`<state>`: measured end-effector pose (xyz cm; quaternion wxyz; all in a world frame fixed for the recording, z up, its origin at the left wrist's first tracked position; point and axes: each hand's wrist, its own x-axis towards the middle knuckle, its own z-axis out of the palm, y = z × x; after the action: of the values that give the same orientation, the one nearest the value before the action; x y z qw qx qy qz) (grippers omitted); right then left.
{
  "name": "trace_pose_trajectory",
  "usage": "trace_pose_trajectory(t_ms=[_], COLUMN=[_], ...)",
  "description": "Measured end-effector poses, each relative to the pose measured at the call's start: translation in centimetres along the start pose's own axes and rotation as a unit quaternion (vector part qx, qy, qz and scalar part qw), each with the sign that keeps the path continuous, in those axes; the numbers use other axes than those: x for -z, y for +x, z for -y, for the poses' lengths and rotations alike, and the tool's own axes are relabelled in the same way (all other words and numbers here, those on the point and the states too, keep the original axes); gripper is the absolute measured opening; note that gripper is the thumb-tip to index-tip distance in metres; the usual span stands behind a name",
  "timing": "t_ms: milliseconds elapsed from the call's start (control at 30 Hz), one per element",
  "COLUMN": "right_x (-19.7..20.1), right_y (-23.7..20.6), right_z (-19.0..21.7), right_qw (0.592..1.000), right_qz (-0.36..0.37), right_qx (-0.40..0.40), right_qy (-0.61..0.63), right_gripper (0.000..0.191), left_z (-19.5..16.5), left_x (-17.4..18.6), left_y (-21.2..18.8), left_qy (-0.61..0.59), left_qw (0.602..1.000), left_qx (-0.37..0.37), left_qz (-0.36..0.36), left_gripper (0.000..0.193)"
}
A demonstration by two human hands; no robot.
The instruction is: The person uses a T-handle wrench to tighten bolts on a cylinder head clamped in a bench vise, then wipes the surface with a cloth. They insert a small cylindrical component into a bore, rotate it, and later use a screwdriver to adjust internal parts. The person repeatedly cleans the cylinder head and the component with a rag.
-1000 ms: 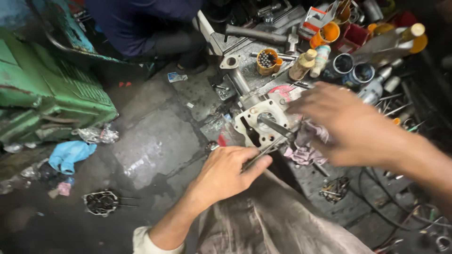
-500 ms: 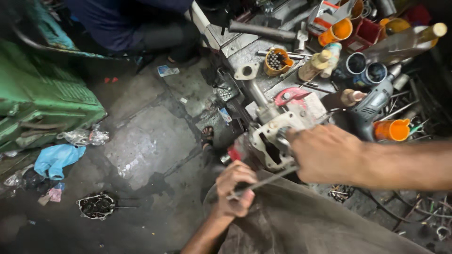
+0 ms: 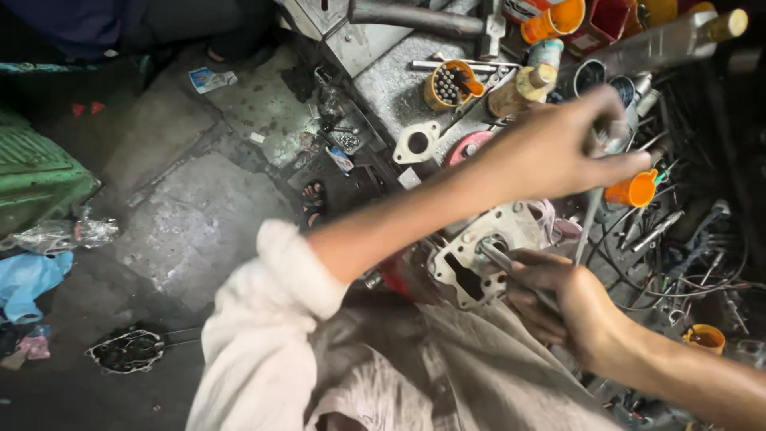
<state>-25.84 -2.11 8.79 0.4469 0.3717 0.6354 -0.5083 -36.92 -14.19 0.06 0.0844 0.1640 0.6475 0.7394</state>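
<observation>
Since half a second ago the left hand has been lifted off the steel rod and carried up and to the right of the engine casting. The rod has been taken over by the right hand, which had been resting on the casting.

The casting is kept on the grey cloth over the lap, right of centre in the head view. The rod's tip is seen set in a round bore on the casting's face, and its shaft is wrapped in a closed fist just right of and below the casting.

The left fingers are curled shut around the top of a thin metal shaft, which hangs down just right of the casting. What its lower end touches cannot be told.

Judged from this, the work is only partway: the casting is still bare and open, nothing is seen fitted to it, and both tools are still in grip. An orange cup lies right of the casting, and a tin of bits stands well above it.
</observation>
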Motion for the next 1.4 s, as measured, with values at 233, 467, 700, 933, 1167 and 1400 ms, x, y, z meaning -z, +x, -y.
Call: trace_pose_trajectory(t_ms=[233, 467, 700, 933, 1167, 1400], right_x=[1.5, 10.0, 8.3, 4.9, -1.4, -3.6], right_y=[-0.7, 2.7, 0.8, -5.8, -2.8, -0.9], right_z=[-1.4, -2.3, -0.6, 2.5, 2.7, 3.6], right_qw=[0.998, 0.933, 0.889, 0.321, 0.413, 0.453], right_qz=[0.022, 0.084, 0.001, -0.078, 0.0, 0.019], right_qx=[0.023, 0.319, 0.391, 0.624, 0.204, -0.058], right_qy=[0.056, 0.142, -0.239, -0.708, -0.888, -0.889], right_gripper=[0.053, 0.035, 0.026, 0.053, 0.052, 0.08], left_z=[2.2, -8.6, -10.0, -3.9, 4.8, 5.0], left_x=[-6.5, 0.0, -4.4, -3.4, -5.9, -2.6], left_y=[5.1, -8.6, -17.6, -25.5, -26.0, -22.2], left_qy=[0.197, 0.423, 0.182, 0.046, 0.145, 0.123], left_qw=[0.966, 0.888, 0.969, 0.995, 0.935, 0.912], left_qx=[-0.031, 0.135, 0.138, 0.09, -0.263, -0.31], left_qz=[0.164, 0.123, 0.1, -0.002, -0.189, -0.24], left_gripper=[0.076, 0.077, 0.044, 0.047, 0.085, 0.101])
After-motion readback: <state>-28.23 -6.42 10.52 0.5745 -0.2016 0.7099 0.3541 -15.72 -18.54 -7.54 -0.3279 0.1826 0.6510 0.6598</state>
